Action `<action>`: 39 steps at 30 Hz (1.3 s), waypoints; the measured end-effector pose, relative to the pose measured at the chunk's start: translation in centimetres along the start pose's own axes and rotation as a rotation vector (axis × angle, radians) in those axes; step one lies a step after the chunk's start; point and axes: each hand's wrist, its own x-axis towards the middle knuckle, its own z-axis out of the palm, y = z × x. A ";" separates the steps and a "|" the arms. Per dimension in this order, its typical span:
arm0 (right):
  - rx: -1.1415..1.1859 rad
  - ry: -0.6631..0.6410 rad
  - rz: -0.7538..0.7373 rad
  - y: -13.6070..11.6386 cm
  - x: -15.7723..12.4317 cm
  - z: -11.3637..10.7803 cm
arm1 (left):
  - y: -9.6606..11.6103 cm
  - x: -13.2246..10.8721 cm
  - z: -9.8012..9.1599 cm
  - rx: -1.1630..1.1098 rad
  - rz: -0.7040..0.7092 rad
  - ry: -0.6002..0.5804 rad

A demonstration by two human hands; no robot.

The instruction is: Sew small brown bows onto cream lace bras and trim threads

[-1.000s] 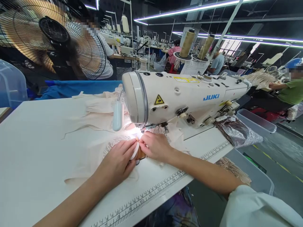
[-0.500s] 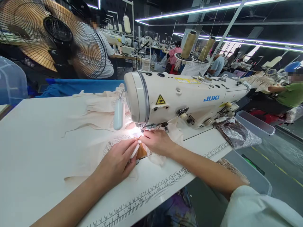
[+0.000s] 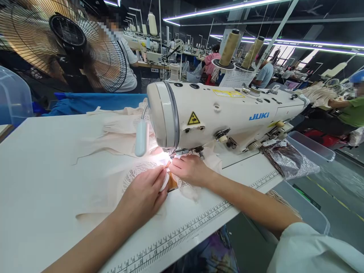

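Observation:
Under the lit needle area of a white sewing machine [image 3: 227, 117], both hands meet on pale pink lace fabric [image 3: 138, 172]. My left hand [image 3: 145, 193] is closed on the fabric, its fingers pinched with a white edge showing between thumb and fingers. My right hand [image 3: 189, 170] is closed too, its fingertips pressing the fabric close to the presser foot, just right of the left fingertips. An orange-brown patch [image 3: 172, 182] shows between the hands. Glare hides the needle and the exact stitching spot.
More pale fabric [image 3: 122, 127] lies behind the needle area. A ruler strip [image 3: 182, 240] runs along the table's front edge. A plastic-wrapped bundle [image 3: 288, 159] sits at the right end. A large fan [image 3: 68, 30] stands at back left; co-workers sit farther off.
My left hand has turned slightly and its fingers have closed in around the white edge. The right hand stays nearly in place. The view has shifted slightly.

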 end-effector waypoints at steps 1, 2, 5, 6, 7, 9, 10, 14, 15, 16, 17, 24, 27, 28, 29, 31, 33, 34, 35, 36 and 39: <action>0.018 0.013 0.024 0.0 -0.2 0.1 | 0.0 0.0 0.0 0.013 0.009 -0.005; 0.035 0.028 0.048 0.0 -0.3 0.1 | 0.0 0.1 -0.1 0.027 0.016 -0.009; 0.068 0.075 0.090 -0.1 -1.1 -0.1 | 0.0 0.1 -0.2 0.058 0.033 -0.017; 0.074 0.091 0.087 -0.1 -1.4 -0.2 | 0.0 0.1 -0.2 0.060 0.035 -0.019; 0.082 0.108 0.075 -0.1 -1.7 -0.3 | 0.0 0.1 -0.2 0.058 0.035 -0.020; 0.103 0.140 0.038 -0.1 -2.1 -0.3 | 0.0 0.0 -0.1 0.053 0.030 -0.024; 0.112 0.150 0.022 -0.1 -2.3 -0.3 | 0.0 -0.1 -0.1 0.052 0.028 -0.028; 0.115 0.166 -0.007 -0.1 -2.5 0.2 | -0.1 -0.3 0.1 0.065 0.038 -0.027; 0.110 0.170 -0.011 -0.1 -2.5 0.3 | -0.1 -0.3 0.1 0.070 0.044 -0.023; 0.103 0.176 -0.015 -0.1 -2.5 0.4 | -0.1 -0.3 0.1 0.074 0.049 -0.020; 0.096 0.181 -0.019 -0.1 -2.5 0.5 | -0.1 -0.3 0.1 0.075 0.053 -0.019; 0.058 0.150 -0.046 0.0 -2.4 0.3 | -0.4 -0.1 -0.4 0.075 0.077 -0.040; 0.040 0.141 -0.038 0.3 -2.5 0.2 | -0.6 0.4 -0.3 0.069 0.089 -0.072; 0.025 0.141 -0.028 0.4 -2.6 0.2 | -0.7 0.6 -0.3 0.060 0.094 -0.083; 0.007 0.143 -0.017 0.4 -2.6 0.2 | -0.8 0.8 -0.2 0.050 0.098 -0.094; -0.038 0.153 0.010 0.6 -2.8 0.1 | -1.1 1.3 0.1 0.028 0.104 -0.113; -0.086 0.166 0.021 0.8 -2.9 0.0 | -1.5 1.7 0.3 0.006 0.107 -0.120; -0.107 0.171 0.021 0.9 -3.0 0.0 | -1.8 1.8 0.4 -0.007 0.107 -0.120; -0.123 0.171 0.015 1.1 -3.0 0.0 | -2.0 1.9 0.4 -0.022 0.106 -0.119; -0.132 0.165 0.005 1.4 -2.9 0.0 | -2.3 2.0 0.5 -0.038 0.109 -0.118; -0.102 0.106 -0.042 2.5 -2.5 0.2 | -3.2 2.1 0.6 -0.067 0.119 -0.126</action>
